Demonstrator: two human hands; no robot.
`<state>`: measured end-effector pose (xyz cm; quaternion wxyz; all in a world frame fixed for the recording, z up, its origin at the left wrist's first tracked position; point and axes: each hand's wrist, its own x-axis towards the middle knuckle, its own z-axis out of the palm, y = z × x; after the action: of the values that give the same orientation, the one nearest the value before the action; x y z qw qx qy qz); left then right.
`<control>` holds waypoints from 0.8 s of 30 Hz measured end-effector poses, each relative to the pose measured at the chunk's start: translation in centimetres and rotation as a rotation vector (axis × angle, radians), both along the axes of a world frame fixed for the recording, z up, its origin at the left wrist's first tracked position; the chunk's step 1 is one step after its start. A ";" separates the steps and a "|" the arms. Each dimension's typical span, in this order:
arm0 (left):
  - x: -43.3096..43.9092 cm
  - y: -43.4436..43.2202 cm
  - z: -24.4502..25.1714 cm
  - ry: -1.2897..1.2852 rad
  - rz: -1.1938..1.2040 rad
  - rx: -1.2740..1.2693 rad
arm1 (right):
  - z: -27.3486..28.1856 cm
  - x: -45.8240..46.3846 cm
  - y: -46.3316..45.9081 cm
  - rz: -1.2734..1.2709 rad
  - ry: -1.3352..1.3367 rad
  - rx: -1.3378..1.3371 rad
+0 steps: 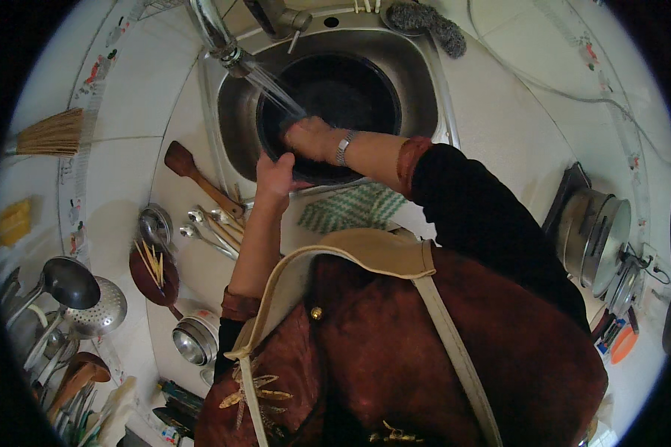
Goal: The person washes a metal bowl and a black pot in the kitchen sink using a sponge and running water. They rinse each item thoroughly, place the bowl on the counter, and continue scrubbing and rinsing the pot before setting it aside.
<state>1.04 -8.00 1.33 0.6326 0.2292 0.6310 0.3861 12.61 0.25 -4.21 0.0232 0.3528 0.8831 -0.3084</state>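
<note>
A round black pan [352, 84] rests tilted in the stainless steel sink [419, 72]. My left hand [277, 176] grips its near left rim, thumb on top. My right hand [310, 137], with a metal watch on the wrist, is inside the pan under the stream of water; its fingertips touch something dark that I cannot make out. Water sprays from the chrome faucet spout [237, 60] at the upper left onto that hand. A green and white checked cloth [349, 209] lies at the sink's near edge.
Left of the sink lie a wooden spatula [195, 170], several spoons [209, 232] and metal bowls [193, 341]. Ladles and a skimmer [100, 307] are at the far left. Steel-wool scrubbers [425, 22] sit behind the sink. Pots [587, 237] stand at the right, near a cable [559, 92].
</note>
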 end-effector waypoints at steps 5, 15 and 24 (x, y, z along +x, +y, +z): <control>0.4 -0.6 0.7 0.063 -0.024 0.042 | -0.2 0.2 4.2 -0.189 -0.114 0.081; 0.5 -0.6 0.4 0.047 0.003 0.091 | -0.2 -0.3 1.4 -0.111 -0.150 -0.040; -0.4 -1.0 0.8 0.057 0.026 0.040 | 2.5 5.8 3.4 -0.039 -0.385 -0.107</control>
<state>0.67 -8.96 2.11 0.6047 0.2444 0.6438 0.4002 18.39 3.68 -1.72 0.2046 0.4206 0.8376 -0.2822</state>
